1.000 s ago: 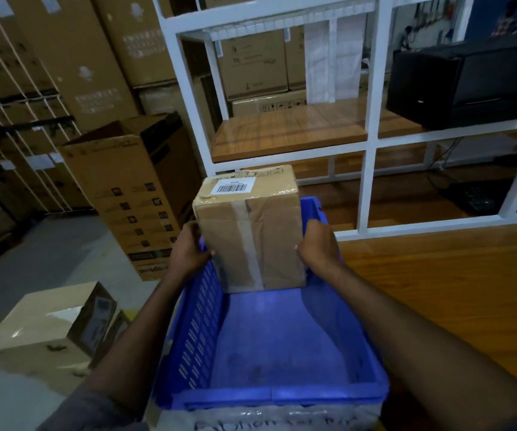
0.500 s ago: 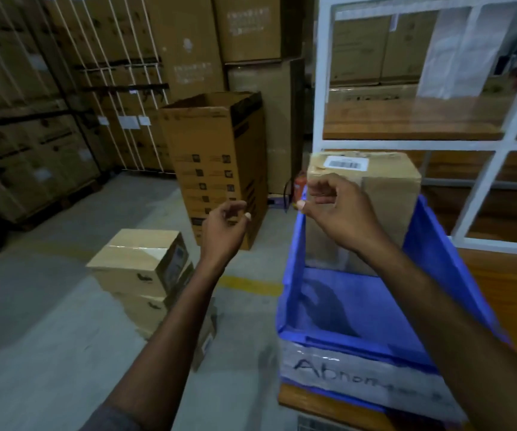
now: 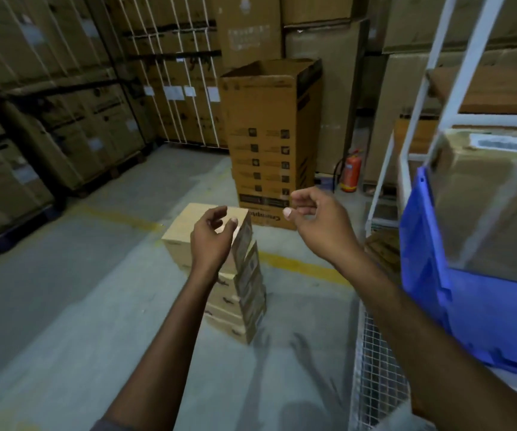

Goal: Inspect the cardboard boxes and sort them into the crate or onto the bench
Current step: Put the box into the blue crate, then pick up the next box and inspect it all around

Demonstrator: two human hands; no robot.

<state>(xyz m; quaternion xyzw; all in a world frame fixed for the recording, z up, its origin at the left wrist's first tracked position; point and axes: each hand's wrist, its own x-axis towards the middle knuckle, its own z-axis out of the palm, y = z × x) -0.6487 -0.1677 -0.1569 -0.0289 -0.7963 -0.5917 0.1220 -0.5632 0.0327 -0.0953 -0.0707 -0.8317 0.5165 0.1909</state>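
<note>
A stack of several small cardboard boxes (image 3: pixel 185 231) stands on the concrete floor at the centre. My left hand (image 3: pixel 212 241) hovers in front of the top box with loosely curled fingers and holds nothing. My right hand (image 3: pixel 316 219) is in the air to the right of the stack, fingers loosely curled, also holding nothing. At the right edge a blue crate (image 3: pixel 474 312) holds a taped cardboard box with a barcode label (image 3: pixel 493 206), standing upright against the crate's far end.
A tall open carton (image 3: pixel 269 132) stands behind the stack. A red fire extinguisher (image 3: pixel 351 171) sits by the wall. A white metal frame (image 3: pixel 418 98) with a wooden shelf rises at the right. Wire mesh (image 3: pixel 375 368) lies below the crate. Palletised cartons (image 3: pixel 49 98) line the left.
Both hands let go of the labelled box, which stays in the crate. My view swung left, and both hands moved toward the stack of boxes on the floor.
</note>
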